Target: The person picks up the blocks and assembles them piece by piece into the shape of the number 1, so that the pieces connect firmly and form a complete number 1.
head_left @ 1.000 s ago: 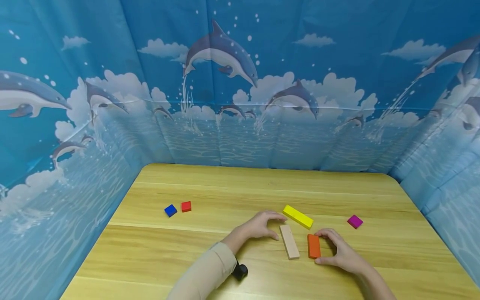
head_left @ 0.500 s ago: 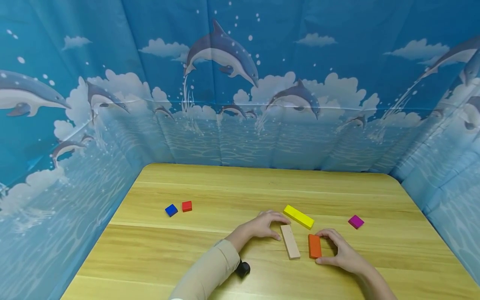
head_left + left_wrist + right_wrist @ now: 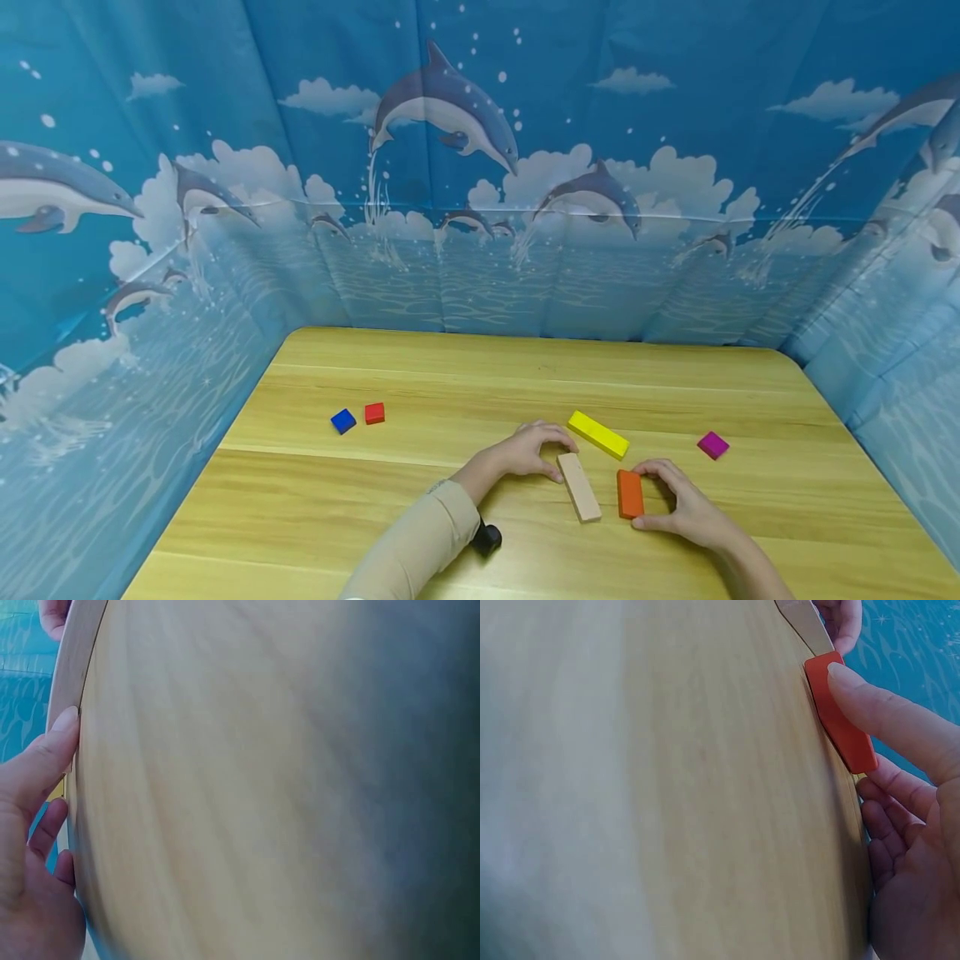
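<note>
My left hand (image 3: 525,450) pinches the far end of a plain wooden block (image 3: 579,489), its thumb at the near left side and its fingers at the top end. In the left wrist view the thumb (image 3: 64,727) presses against the pale block (image 3: 69,675). To the right, my right hand (image 3: 678,504) grips a shorter orange block (image 3: 630,494) by its two ends between thumb and fingers. The right wrist view shows the thumb on the orange block (image 3: 840,712). Both blocks lie flat on the table, a small gap between them.
A yellow block (image 3: 598,434) lies just beyond the hands. A purple block (image 3: 713,445) sits to the right; blue (image 3: 343,421) and red (image 3: 374,413) blocks lie far left on the wooden table (image 3: 450,375). A dolphin-print curtain (image 3: 480,275) surrounds the table.
The plain wooden block has turned slightly, its far end shifting left and towards me in my left hand. The right hand and the orange block are almost unchanged.
</note>
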Available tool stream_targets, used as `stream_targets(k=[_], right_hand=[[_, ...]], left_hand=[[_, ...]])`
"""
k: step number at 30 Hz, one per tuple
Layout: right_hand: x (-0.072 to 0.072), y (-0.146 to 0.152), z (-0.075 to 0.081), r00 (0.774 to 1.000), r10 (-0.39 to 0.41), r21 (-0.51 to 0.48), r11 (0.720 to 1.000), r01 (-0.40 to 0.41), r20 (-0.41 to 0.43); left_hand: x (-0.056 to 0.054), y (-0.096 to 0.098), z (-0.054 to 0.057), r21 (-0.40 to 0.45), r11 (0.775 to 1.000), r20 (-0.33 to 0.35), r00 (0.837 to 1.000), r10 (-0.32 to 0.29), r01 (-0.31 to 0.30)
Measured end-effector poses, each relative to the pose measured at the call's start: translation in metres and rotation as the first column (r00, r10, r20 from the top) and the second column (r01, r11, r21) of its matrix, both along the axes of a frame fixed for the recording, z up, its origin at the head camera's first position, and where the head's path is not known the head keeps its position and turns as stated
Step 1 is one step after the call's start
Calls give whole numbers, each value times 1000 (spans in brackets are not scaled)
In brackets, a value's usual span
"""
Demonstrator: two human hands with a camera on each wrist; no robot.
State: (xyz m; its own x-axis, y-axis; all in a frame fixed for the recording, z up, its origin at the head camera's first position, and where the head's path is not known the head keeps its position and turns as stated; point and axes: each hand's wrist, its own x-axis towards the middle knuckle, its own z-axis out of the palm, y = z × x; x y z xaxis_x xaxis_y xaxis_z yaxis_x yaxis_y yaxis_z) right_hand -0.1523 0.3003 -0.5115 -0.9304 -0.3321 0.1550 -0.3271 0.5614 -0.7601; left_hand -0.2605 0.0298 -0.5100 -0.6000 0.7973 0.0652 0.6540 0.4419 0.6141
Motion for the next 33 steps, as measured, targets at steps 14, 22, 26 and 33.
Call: stream_targets(k=[14,22,26,33], right_hand=[[0,1,2,1000,-2,2,1000,2,30],[-1,2,2,999,-2,2,1000,2,44],[-1,2,3,999,-5,-2,1000,5,54],[-1,1,5,997,-10,14,1000,9,72]], left_hand=[[0,0,-1,39,999,44,999,20,-22],[1,-4,2,86,996,73,997,-11,5],[4,-7,4,135,991,137,990,-23,4],[10,-18,2,201,980,135,990,-26,-1]])
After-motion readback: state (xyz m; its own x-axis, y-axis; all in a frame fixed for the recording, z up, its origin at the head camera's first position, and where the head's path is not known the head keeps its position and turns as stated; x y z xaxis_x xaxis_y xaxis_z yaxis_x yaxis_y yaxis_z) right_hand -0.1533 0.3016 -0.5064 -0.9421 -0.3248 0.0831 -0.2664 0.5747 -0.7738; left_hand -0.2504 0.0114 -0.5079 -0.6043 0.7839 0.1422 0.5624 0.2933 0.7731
